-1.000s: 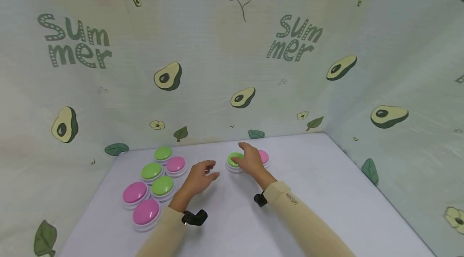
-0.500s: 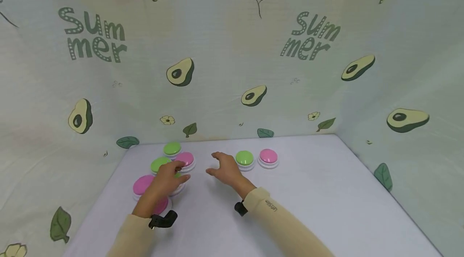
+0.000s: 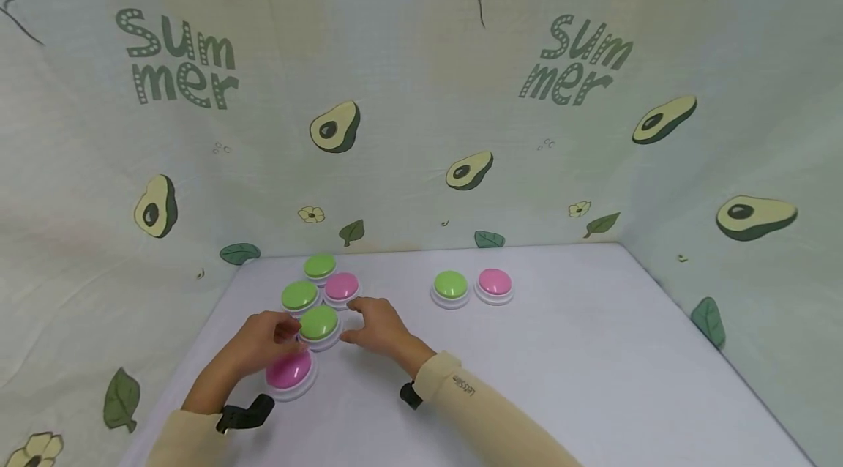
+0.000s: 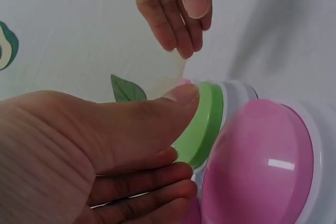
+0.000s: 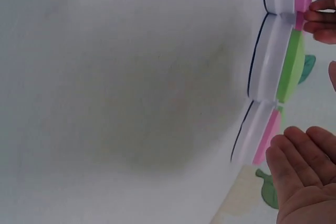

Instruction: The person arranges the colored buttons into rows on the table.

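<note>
On the bench (image 3: 560, 364), the nearest green push button (image 3: 319, 322) is at three o'clock from our left hand (image 3: 265, 342), at nine from our right hand (image 3: 382, 328); round, without long axis. Both have relaxed, parted fingers, gripping nothing; touching, we cannot tell. The backdrop cloth (image 3: 408, 72) reads "summer"; our right sleeve (image 3: 500, 416), something beginning "Lets".

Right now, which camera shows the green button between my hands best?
Head: there the green button shows nearly its whole top. Left wrist: your left hand and a pink button partly hide it. Right wrist: mostly its side.
</note>
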`<state>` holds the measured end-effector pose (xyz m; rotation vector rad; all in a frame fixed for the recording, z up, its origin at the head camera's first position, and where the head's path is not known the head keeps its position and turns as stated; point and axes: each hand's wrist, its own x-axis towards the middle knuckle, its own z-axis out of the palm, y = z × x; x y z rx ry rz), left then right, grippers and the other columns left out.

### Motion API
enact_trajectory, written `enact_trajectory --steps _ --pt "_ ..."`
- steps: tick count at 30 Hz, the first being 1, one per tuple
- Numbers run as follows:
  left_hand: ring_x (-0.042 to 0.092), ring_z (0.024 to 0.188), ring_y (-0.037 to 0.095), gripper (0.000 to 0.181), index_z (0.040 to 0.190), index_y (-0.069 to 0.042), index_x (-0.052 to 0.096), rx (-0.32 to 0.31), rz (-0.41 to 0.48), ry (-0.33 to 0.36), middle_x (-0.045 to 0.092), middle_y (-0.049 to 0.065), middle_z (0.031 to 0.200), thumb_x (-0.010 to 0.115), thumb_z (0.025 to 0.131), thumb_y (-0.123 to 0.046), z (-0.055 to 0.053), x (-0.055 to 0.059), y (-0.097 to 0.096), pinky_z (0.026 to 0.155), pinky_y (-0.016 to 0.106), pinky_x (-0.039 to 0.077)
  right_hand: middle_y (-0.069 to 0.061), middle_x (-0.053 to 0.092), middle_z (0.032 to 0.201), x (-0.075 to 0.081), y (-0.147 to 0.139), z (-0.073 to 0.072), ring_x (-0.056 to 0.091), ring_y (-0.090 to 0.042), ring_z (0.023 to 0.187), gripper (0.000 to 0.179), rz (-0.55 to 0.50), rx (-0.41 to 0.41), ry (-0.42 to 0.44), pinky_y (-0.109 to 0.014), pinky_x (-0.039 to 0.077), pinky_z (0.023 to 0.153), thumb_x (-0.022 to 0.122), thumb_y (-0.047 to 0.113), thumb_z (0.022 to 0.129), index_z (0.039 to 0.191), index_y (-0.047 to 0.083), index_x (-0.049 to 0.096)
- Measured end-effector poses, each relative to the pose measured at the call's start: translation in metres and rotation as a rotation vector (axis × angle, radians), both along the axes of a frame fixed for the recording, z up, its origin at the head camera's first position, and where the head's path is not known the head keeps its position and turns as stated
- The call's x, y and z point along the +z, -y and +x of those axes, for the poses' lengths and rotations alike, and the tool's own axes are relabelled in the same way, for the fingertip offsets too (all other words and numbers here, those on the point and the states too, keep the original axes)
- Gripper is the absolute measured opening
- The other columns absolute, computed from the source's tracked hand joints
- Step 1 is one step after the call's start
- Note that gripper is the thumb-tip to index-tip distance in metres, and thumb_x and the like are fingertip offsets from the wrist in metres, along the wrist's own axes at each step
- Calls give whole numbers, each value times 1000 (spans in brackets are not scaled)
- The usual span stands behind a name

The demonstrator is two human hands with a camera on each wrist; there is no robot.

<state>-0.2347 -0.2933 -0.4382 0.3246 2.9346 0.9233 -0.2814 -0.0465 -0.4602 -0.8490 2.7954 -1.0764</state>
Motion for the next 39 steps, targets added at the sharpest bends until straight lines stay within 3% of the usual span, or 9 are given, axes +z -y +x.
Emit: enact_trajectory --steps 8,17,23,30,39 --pt "67 101 26 48 116 4 72 -63 1 90 73 6 107 92 80 -20 7 2 23 92 50 60 -4 76 117 -1 22 12 68 -12 109 45 57 98 0 -21 55 95 90 22 85 123 4 75" --pt "65 100 24 55 119 3 71 7 18 186 71 4 105 97 72 -12 15 0 30 89 47 62 3 75 101 -3 38 17 61 -1 89 41 90 140 22 -14 52 83 93 25 82 115 6 79" --pt "67 99 26 58 120 7 69 -5 69 173 71 6 106 95 69 -2 17 -5 29 88 46 62 8 72 89 -10 41 21 53 0 79 40 117 174 9 -12 49 75 96 26 77 109 8 80" --pt "63 94 21 63 121 5 68 25 51 149 70 5 106 98 66 -4 20 -8 27 84 41 61 13 56 71 -11 49 24 46 -2 70 31 180 191 -25 -13 41 64 95 28 78 101 12 81" --pt "65 97 21 69 121 2 70 102 27 126 70 4 109 101 61 -5 23 -17 22 89 47 62 11 54 69 -12 59 30 47 -5 68 23 216 118 -9 -16 42 60 94 28 79 88 16 76"
